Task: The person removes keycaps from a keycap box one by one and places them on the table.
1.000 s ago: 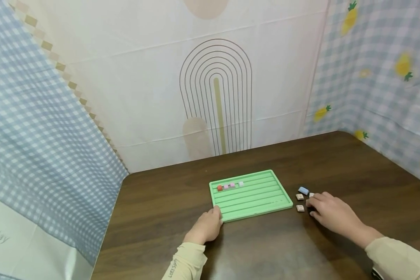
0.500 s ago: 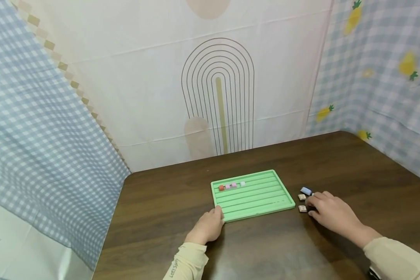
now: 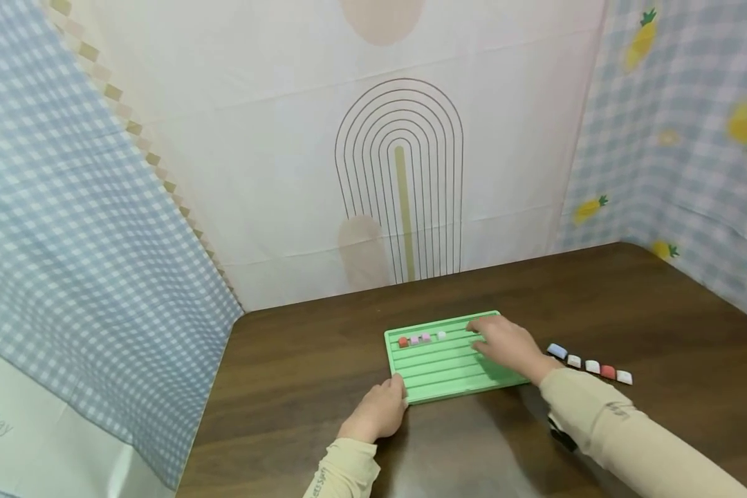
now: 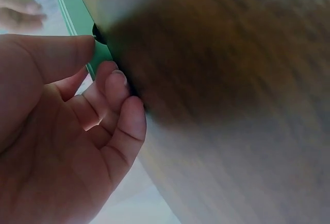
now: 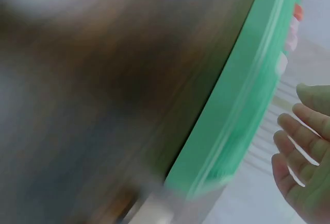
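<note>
A pale green ridged tray [image 3: 448, 387] lies on the table. In its far-left part sit a red keycap [image 3: 402, 342], two pink keycaps [image 3: 426, 337] and a white keycap [image 3: 441, 335]. My left hand [image 3: 376, 408] grips the tray's near-left corner, thumb and fingers at the edge in the left wrist view. Over the tray's right half hovers my right hand [image 3: 507, 342]. Its fingers [image 5: 304, 136] are spread from the thumb, and nothing shows between them. Right of the tray, a blue keycap [image 3: 557, 351], white ones and a red keycap [image 3: 607, 372] lie in a slanting row.
The dark wooden table [image 3: 286, 387] ends at a patterned cloth backdrop [image 3: 274, 173] behind and checked curtains at both sides. My right forearm crosses the table near the loose keycaps and may hide some of them.
My right hand has left the loose keycaps and moved left over the tray, uncovering white and red keycaps. My left hand keeps its grip on the corner. The head view has shifted slightly.
</note>
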Demonstrator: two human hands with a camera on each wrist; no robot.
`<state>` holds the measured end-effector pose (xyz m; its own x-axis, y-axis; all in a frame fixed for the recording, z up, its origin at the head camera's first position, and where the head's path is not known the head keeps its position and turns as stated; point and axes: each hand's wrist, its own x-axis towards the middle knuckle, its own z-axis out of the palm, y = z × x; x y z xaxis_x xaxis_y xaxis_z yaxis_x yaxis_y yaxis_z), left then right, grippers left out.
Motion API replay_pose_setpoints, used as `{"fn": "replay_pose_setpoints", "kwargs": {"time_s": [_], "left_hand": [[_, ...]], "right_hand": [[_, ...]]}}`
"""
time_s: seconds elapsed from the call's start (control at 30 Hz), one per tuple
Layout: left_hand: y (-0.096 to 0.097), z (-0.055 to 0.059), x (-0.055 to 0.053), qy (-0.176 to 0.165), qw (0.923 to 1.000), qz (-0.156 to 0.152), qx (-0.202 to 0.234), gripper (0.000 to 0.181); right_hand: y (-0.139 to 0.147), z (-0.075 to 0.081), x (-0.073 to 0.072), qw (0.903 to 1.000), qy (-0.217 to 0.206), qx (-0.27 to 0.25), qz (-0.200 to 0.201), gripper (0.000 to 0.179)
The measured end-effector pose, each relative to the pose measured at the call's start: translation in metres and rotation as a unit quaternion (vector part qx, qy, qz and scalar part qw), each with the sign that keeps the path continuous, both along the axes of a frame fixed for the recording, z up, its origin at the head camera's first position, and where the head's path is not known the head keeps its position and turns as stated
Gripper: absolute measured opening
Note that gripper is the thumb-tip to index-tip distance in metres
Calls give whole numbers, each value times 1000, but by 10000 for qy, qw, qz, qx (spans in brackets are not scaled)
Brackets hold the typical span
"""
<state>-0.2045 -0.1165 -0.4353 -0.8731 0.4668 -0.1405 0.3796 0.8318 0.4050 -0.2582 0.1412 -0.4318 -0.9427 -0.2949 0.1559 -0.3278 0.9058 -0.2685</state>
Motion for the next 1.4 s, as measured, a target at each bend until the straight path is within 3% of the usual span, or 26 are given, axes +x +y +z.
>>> {"fn": "replay_pose_setpoints", "kwargs": {"time_s": [0.23,0.6,0.83,1.03,1.17,1.27,1.4], "left_hand": [[5,-6,3,-177,9998,0,-71,8],[8,-8,4,38,9998,-65,-176,9],[6,-5,4,52,9999,-27,-156,8],[5,-4,4,-46,9999,33,-121,8],[5,-3,3,-93,9999,54,-90,8],[4,-2,3,-175,9998,95,-32,8],[1,1,1,-185,9998,113,42,8]], "right_hand": [[-29,-18,-19,9999,-84,147,21,32],[-48,-33,-23,9972,450,569,-151,17],[-52,-32,-24,9935,977,567,-126,14],[-55,-28,-25,9943,890,568,-163,12],[-53,-18,-20,9940,989,456,-109,13],[-46,-8,-15,9898,1378,360,96,13],[-27,4,-8,9763,2063,519,397,12]]}}
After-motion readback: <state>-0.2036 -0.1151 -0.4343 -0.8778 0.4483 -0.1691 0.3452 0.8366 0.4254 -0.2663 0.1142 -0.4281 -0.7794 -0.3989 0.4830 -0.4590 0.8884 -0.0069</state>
